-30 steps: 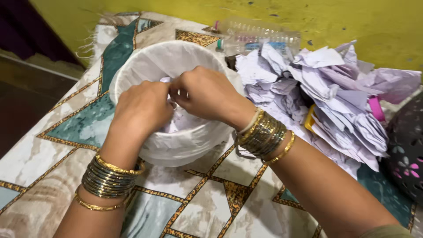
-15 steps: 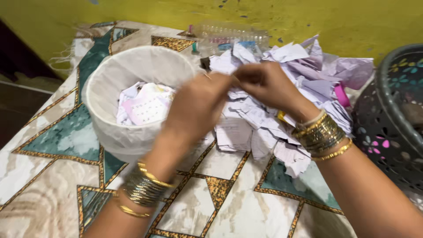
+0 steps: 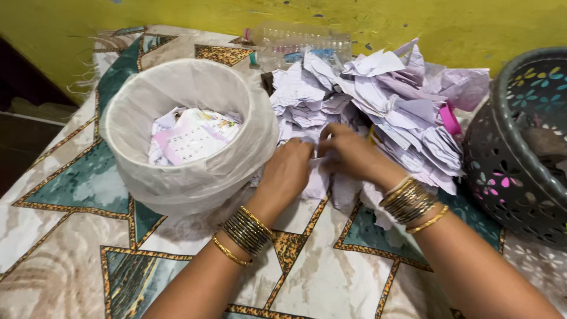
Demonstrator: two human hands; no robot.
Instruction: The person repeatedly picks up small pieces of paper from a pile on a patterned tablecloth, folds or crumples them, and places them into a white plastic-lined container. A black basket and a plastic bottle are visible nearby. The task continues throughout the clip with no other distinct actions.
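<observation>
My left hand [image 3: 288, 172] and my right hand [image 3: 349, 155] meet at the near edge of a heap of torn white paper [image 3: 384, 94]. Both pinch the same pale paper piece [image 3: 316, 180], which lies on the patterned cloth [image 3: 295, 277]. Each wrist carries a stack of metal bangles. To the left of my left hand stands a round bucket lined with a white plastic bag [image 3: 261, 127]. Torn printed paper scraps [image 3: 190, 137] lie inside it.
A dark perforated basket with coloured flower cut-outs [image 3: 514, 159] stands at the right edge. A clear plastic bottle [image 3: 295, 42] lies behind the heap against the yellow wall. A pink object [image 3: 450, 119] pokes out of the paper. The cloth's fringe hangs off the far left corner.
Both hands left the bucket, moved right to the paper heap, then came down onto a piece at its near edge. The view shifted right, bringing the dark basket in.
</observation>
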